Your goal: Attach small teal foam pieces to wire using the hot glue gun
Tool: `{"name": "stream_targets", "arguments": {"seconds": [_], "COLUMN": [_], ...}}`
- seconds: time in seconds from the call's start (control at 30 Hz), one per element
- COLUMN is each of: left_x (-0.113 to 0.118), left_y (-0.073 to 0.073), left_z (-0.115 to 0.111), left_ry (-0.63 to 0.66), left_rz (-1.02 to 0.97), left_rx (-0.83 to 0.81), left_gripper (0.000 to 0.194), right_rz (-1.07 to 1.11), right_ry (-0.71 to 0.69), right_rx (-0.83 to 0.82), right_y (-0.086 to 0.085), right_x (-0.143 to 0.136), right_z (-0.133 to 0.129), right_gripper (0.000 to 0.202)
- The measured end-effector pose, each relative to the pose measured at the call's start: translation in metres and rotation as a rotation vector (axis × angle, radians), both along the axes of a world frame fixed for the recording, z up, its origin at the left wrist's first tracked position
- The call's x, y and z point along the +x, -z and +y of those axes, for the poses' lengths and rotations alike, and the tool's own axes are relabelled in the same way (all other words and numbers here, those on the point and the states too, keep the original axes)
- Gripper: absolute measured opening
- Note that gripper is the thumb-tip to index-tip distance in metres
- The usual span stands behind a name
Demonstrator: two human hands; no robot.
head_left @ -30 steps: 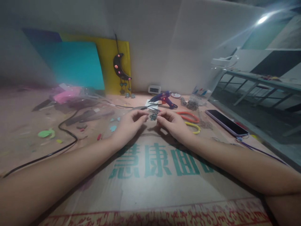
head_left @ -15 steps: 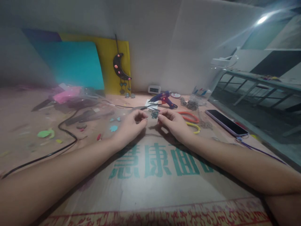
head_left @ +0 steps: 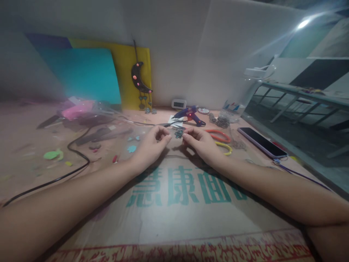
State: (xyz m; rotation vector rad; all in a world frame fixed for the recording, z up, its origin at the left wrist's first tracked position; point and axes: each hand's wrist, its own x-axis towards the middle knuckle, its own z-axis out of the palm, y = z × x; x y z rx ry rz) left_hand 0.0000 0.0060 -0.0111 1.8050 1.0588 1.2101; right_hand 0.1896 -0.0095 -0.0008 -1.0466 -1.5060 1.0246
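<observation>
My right hand (head_left: 200, 142) had free room nearer me over the printed sheet (head_left: 163, 227), but the glue gun (head_left: 191, 113) blocked the way ahead.

A craft workspace: beyond the hands (head_left: 200, 142) lies a glue gun (head_left: 191, 112); farther left stand coloured sheets (head_left: 87, 74) with a crescent ornament (head_left: 137, 78), and cut scraps (head_left: 51, 155) litter the left side. Off to the right, another long table (head_left: 293, 87) stands in the room.

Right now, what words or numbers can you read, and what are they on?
"慧康面", green, on the printed sheet; parts are covered, the first character is less sure, and a fourth is mostly hidden.
White digital clock: display too small to read.
Clear container: letters too blurred to read.
</observation>
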Motion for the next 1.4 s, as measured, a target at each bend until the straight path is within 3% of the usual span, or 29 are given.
{"name": "stream_targets", "arguments": {"seconds": [0.2,0.83,1.1,1.23,1.4], "left_x": [-0.001,0.0,0.001,0.0,-0.002], "left_y": [0.0,-0.007,0.003,0.003,-0.001], "left_z": [0.001,-0.005,0.003,0.002,-0.002], "left_ry": [-0.009,0.03,0.042,0.096,0.044], "left_rz": [-0.012,0.099,0.004,-0.04,0.01], "left_rx": [-0.008,0.001,-0.034,-0.084,-0.031], "left_gripper": [0.024,0.007,0.018,0.022,0.03], "right_rz": [0.012,-0.005,0.002,-0.002,-0.003], "right_ry": [-0.011,-0.013,-0.02,-0.025,-0.018], "right_rx": [0.002,-0.011,0.007,0.014,0.015], "right_y": [0.001,0.0,0.001,0.001,0.001], "right_x": [0.0,0.0,0.0,0.001,0.001], "right_z": [0.001,-0.001,0.001,0.001,0.0], "right_gripper": [0.029,0.027,0.025,0.023,0.022]}}
